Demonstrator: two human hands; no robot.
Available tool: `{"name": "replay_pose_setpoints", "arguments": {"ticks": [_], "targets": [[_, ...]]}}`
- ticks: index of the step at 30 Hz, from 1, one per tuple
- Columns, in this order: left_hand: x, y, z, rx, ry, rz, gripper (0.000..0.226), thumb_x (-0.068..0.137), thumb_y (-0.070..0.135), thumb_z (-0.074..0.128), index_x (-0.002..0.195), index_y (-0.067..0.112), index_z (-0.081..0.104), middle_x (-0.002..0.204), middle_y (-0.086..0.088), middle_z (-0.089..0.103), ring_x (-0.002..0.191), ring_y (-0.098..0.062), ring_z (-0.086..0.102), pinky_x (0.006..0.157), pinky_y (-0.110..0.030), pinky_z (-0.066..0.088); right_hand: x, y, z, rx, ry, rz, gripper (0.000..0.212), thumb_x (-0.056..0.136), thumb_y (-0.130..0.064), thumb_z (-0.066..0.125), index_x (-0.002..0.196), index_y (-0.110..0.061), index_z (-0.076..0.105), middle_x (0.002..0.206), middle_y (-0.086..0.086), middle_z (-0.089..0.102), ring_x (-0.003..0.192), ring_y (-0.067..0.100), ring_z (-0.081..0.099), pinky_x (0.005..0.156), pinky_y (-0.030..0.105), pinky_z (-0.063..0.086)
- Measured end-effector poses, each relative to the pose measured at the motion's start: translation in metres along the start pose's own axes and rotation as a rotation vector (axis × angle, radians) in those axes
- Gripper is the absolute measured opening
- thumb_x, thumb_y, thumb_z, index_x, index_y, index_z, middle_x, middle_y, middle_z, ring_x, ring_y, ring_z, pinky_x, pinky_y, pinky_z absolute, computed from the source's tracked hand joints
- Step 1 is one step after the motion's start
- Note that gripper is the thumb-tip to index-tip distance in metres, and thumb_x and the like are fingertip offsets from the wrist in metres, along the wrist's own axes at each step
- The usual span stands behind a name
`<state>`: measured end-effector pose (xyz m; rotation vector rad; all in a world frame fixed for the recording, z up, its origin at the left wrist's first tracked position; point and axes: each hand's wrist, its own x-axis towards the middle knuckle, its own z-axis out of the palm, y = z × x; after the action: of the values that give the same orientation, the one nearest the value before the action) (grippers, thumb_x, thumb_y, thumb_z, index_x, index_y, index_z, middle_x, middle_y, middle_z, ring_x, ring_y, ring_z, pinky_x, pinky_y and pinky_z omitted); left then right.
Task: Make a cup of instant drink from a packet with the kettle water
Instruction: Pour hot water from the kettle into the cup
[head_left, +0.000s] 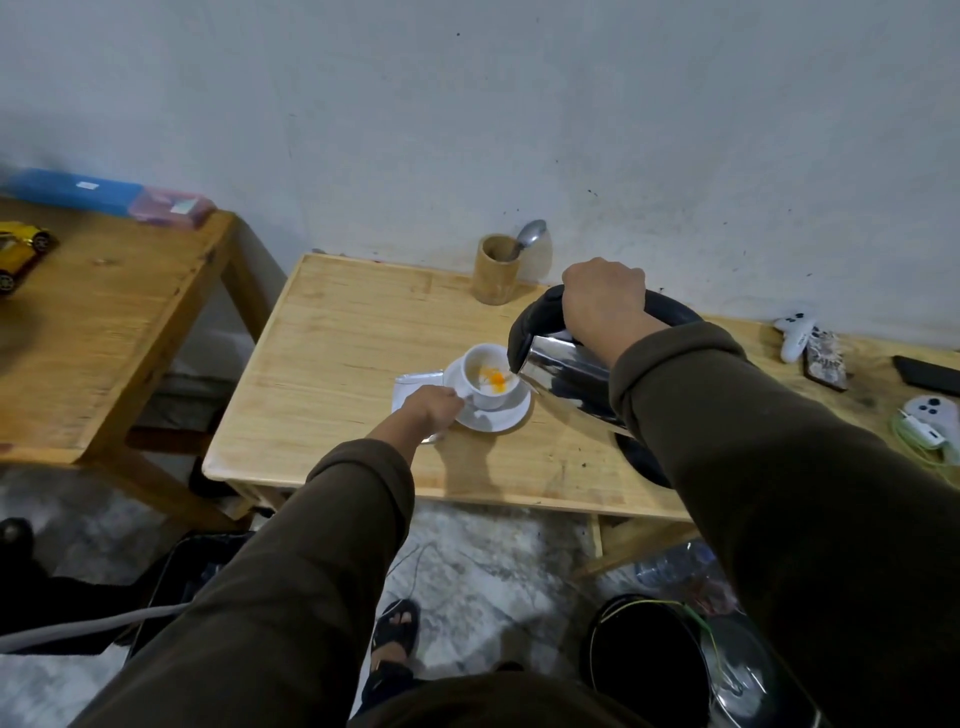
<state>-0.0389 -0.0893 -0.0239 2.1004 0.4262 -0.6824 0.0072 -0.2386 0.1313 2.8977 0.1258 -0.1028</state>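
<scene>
No brand or label can be read anywhere here; the printing on the small items at the far right is too blurred to make out. Your right hand (602, 296) is clenched around the black handle of the steel kettle (561, 374), which is tilted with its spout just over the rim of the white cup (485, 376). The cup stands on a white saucer (493, 413), just left of your right hand and below it, with orange powder and some pale liquid inside. Your left hand (428, 408) grips the saucer's near-left edge; whether the fingers pinch it fully you cannot tell. A white packet (415, 384) lies flat just behind that hand, touching the saucer. Beyond your right hand, a bamboo holder (496, 270) with a spoon (530, 236) stands by the wall. Your right sleeve hides much of the kettle's black base (641, 457) on the wooden table (337, 364).
</scene>
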Motion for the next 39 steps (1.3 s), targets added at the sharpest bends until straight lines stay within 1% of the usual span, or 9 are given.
{"name": "replay_pose_setpoints", "arguments": {"ticks": [3, 7, 10, 17, 21, 25, 32, 37, 39], "targets": [[-0.001, 0.0, -0.002, -0.004, -0.019, -0.004, 0.048, 0.101, 0.027, 0.034, 0.142, 0.003, 0.041, 0.151, -0.013, 0.039, 0.133, -0.031, 0.043, 0.105, -0.037, 0.043, 0.002, -0.003, 0.002, -0.002, -0.004, 0.003, 0.021, 0.093, -0.012, 0.049, 0.112, -0.01, 0.059, 0.111, 0.011, 0.062, 0.106, 0.03, 0.058, 0.094, 0.038, 0.041], [0.001, 0.0, -0.004, -0.026, -0.019, -0.013, 0.046, 0.1, 0.027, 0.036, 0.139, 0.004, 0.047, 0.144, -0.014, 0.047, 0.114, -0.026, 0.051, 0.082, -0.029, 0.042, 0.003, -0.005, 0.002, 0.001, 0.011, 0.009, 0.021, 0.093, -0.011, 0.047, 0.111, -0.01, 0.059, 0.111, 0.011, 0.062, 0.106, 0.03, 0.059, 0.094, 0.038, 0.041], [0.005, -0.001, -0.005, -0.034, -0.01, -0.012, 0.043, 0.099, 0.023, 0.038, 0.133, 0.0, 0.053, 0.139, -0.02, 0.052, 0.126, -0.034, 0.05, 0.088, -0.031, 0.043, 0.005, -0.006, 0.001, 0.006, 0.005, 0.011, 0.022, 0.093, -0.011, 0.047, 0.111, -0.009, 0.059, 0.112, 0.011, 0.062, 0.107, 0.03, 0.058, 0.095, 0.038, 0.04], [0.009, 0.0, -0.005, -0.08, 0.034, -0.014, 0.038, 0.097, 0.018, 0.045, 0.129, 0.001, 0.057, 0.135, -0.02, 0.058, 0.125, -0.034, 0.054, 0.07, -0.027, 0.042, 0.008, -0.008, 0.002, 0.012, 0.009, 0.012, 0.022, 0.092, -0.01, 0.046, 0.109, -0.011, 0.06, 0.112, 0.009, 0.063, 0.107, 0.028, 0.058, 0.095, 0.036, 0.039], [0.011, 0.0, -0.005, -0.101, 0.042, -0.017, 0.038, 0.096, 0.018, 0.046, 0.129, 0.002, 0.058, 0.135, -0.019, 0.058, 0.125, -0.033, 0.054, 0.077, -0.027, 0.039, 0.008, -0.007, 0.002, 0.007, 0.015, 0.014, 0.022, 0.092, -0.009, 0.045, 0.11, -0.011, 0.06, 0.112, 0.01, 0.062, 0.107, 0.029, 0.058, 0.095, 0.037, 0.039], [0.013, -0.001, -0.005, -0.111, 0.036, -0.024, 0.038, 0.096, 0.018, 0.046, 0.129, 0.002, 0.058, 0.134, -0.019, 0.059, 0.124, -0.033, 0.056, 0.058, -0.024, 0.042, 0.008, -0.006, 0.002, 0.011, 0.003, 0.011, 0.023, 0.093, -0.01, 0.046, 0.111, -0.01, 0.059, 0.111, 0.01, 0.062, 0.107, 0.029, 0.058, 0.095, 0.038, 0.039], [0.015, -0.002, -0.004, -0.099, 0.041, -0.03, 0.039, 0.096, 0.02, 0.046, 0.128, 0.002, 0.058, 0.133, -0.019, 0.059, 0.124, -0.033, 0.056, 0.076, -0.028, 0.04, 0.006, -0.004, 0.004, 0.007, 0.015, 0.0, 0.022, 0.094, -0.012, 0.046, 0.112, -0.01, 0.059, 0.111, 0.011, 0.062, 0.106, 0.03, 0.059, 0.094, 0.038, 0.04], [0.013, 0.0, -0.002, -0.069, 0.042, -0.034, 0.04, 0.097, 0.02, 0.045, 0.13, 0.001, 0.057, 0.135, -0.019, 0.058, 0.125, -0.034, 0.055, 0.068, -0.027, 0.042, 0.006, -0.003, 0.005, -0.01, 0.017, 0.002, 0.022, 0.093, -0.011, 0.046, 0.111, -0.01, 0.06, 0.11, 0.01, 0.063, 0.105, 0.029, 0.059, 0.093, 0.037, 0.04], [0.012, 0.001, -0.001, -0.061, 0.038, -0.038, 0.04, 0.097, 0.02, 0.044, 0.131, 0.001, 0.056, 0.135, -0.019, 0.057, 0.125, -0.034, 0.055, 0.071, -0.029, 0.044, 0.006, -0.002, 0.005, -0.018, 0.019, 0.0, 0.022, 0.093, -0.011, 0.046, 0.11, -0.01, 0.06, 0.109, 0.01, 0.063, 0.104, 0.029, 0.059, 0.093, 0.037, 0.04]]}}
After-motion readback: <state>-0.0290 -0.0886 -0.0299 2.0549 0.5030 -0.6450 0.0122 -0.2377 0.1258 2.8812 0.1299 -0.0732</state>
